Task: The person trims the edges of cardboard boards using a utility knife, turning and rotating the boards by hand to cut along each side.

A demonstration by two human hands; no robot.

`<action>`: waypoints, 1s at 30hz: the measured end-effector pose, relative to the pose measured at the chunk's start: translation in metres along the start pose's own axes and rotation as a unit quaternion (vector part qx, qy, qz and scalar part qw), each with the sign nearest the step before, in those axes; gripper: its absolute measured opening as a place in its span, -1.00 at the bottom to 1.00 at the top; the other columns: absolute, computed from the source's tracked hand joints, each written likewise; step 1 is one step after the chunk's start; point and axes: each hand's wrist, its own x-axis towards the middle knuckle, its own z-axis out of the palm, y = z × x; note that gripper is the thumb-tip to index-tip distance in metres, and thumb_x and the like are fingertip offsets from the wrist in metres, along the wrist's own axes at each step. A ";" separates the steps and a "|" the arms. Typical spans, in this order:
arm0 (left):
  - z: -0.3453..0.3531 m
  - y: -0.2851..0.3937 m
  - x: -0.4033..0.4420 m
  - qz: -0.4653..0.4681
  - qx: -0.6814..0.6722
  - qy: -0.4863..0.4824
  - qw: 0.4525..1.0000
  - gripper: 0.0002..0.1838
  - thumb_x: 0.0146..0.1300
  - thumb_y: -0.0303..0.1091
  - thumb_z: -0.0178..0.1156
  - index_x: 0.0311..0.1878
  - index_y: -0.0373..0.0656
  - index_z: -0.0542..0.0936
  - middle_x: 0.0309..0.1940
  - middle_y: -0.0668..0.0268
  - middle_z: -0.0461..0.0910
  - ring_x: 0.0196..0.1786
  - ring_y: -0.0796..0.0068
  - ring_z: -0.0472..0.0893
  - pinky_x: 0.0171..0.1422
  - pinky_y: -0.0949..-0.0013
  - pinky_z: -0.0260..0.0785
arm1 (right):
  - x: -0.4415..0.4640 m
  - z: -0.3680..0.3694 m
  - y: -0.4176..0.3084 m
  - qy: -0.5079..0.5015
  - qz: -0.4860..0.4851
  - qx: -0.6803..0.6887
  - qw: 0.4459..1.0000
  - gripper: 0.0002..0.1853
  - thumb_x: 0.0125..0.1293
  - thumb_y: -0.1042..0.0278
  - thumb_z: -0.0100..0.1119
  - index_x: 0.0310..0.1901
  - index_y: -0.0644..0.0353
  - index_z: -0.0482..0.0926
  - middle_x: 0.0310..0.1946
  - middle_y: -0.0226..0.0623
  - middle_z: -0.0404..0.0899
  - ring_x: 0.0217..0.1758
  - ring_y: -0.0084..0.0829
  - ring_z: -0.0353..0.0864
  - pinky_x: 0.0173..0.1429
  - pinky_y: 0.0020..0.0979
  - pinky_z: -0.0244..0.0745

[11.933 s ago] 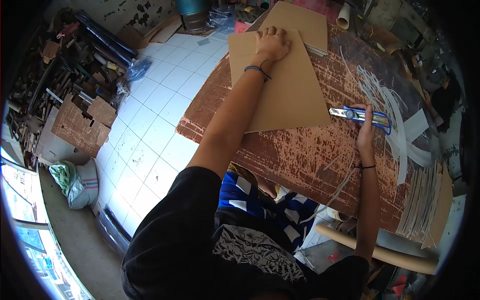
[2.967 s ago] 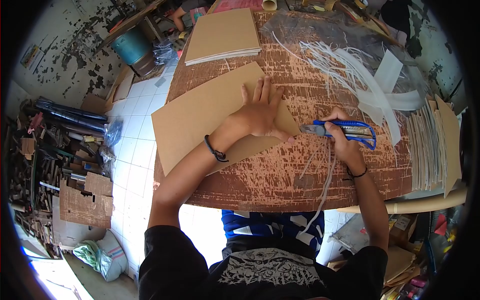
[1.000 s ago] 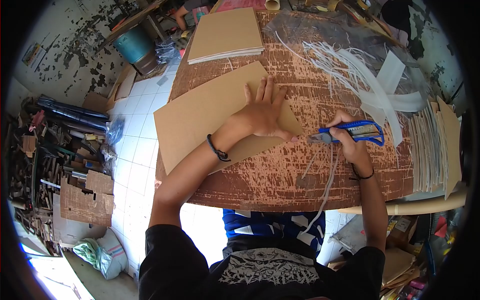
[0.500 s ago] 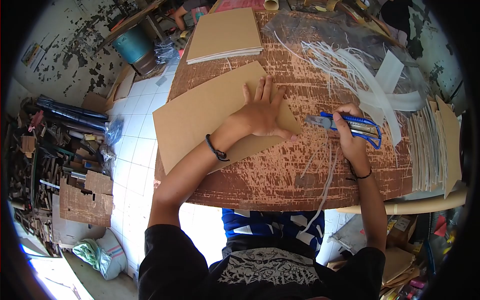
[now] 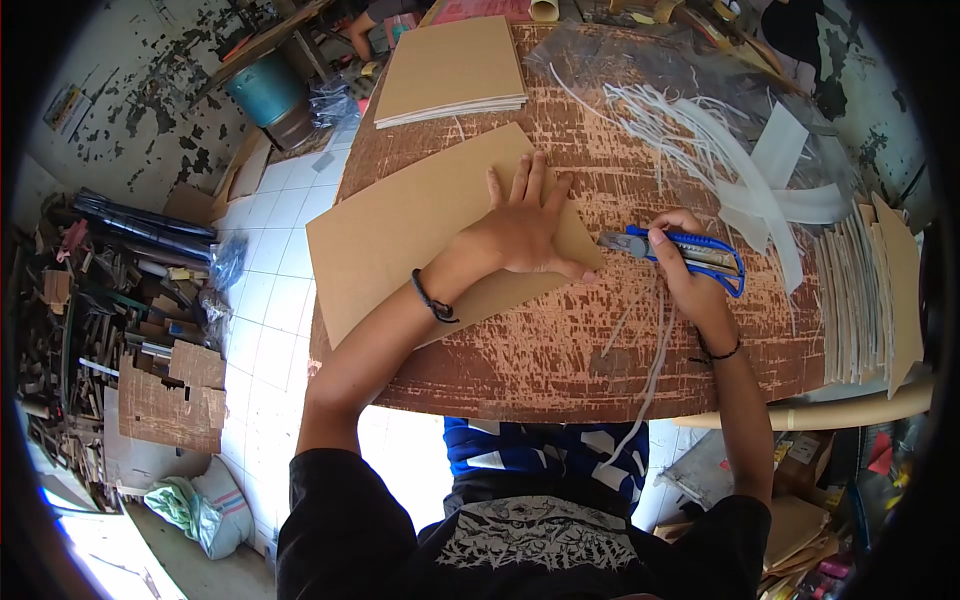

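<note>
A brown cardboard sheet [image 5: 400, 225] lies at an angle on the scratched wooden table [image 5: 480, 375]. Flat on its right end rests my left hand [image 5: 525, 232], fingers spread. My right hand [image 5: 690, 275] grips a blue utility knife [image 5: 705, 255], whose head points left, close to the sheet's right corner. Whether the knife touches the sheet I cannot tell. Thin white strips [image 5: 655, 365] trail over the table's front edge below the knife.
Behind the sheet sits a stack of cut cardboard [image 5: 450, 70]. White strips and offcuts [image 5: 750, 170] lie at the back right on clear plastic. More boards [image 5: 860, 295] stand along the right edge. A person's leg [image 5: 362, 38] shows at the far back.
My right hand has moved a little to the left with the utility knife, nearer the sheet's corner. My left hand and the cardboard sheet have stayed in place.
</note>
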 end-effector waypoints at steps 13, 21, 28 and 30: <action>0.003 -0.002 -0.001 0.012 0.000 0.021 1.000 0.61 -0.24 0.74 0.24 0.62 -0.36 -0.13 0.57 -0.45 -0.37 0.64 -0.39 -0.42 0.52 -0.57 -0.55 | -0.009 -0.002 -0.029 -0.143 -0.032 -0.093 0.985 -0.65 0.48 0.07 0.20 0.08 0.15 0.48 -0.50 -0.33 0.61 -0.43 -0.50 0.64 -0.29 -0.38 0.48; -0.001 0.000 -0.002 0.006 0.009 0.007 1.000 0.59 -0.22 0.69 0.28 0.63 -0.29 -0.15 0.57 -0.45 -0.38 0.64 -0.39 -0.42 0.56 -0.51 -0.53 | -0.008 0.008 -0.011 -0.063 0.043 0.078 0.994 -0.65 0.57 0.11 0.03 0.18 0.17 0.42 -0.33 -0.36 0.60 -0.30 -0.59 0.60 -0.23 -0.50 0.48; -0.002 0.001 -0.002 0.005 0.002 -0.002 1.000 0.59 -0.22 0.71 0.27 0.64 -0.28 -0.17 0.57 -0.44 -0.39 0.64 -0.39 -0.41 0.55 -0.52 -0.52 | -0.002 0.019 -0.013 -0.077 -0.008 0.015 0.997 -0.59 0.55 0.09 0.08 0.22 0.24 0.48 -0.19 -0.16 0.72 -0.15 -0.43 0.76 -0.07 -0.43 0.57; -0.003 0.001 -0.003 0.005 0.003 -0.003 1.000 0.59 -0.22 0.71 0.26 0.64 -0.28 -0.17 0.57 -0.44 -0.38 0.64 -0.39 -0.41 0.55 -0.53 -0.52 | -0.001 0.021 -0.015 -0.080 -0.010 0.016 0.997 -0.57 0.55 0.08 0.08 0.23 0.24 0.47 -0.21 -0.16 0.73 -0.13 -0.43 0.77 -0.06 -0.42 0.57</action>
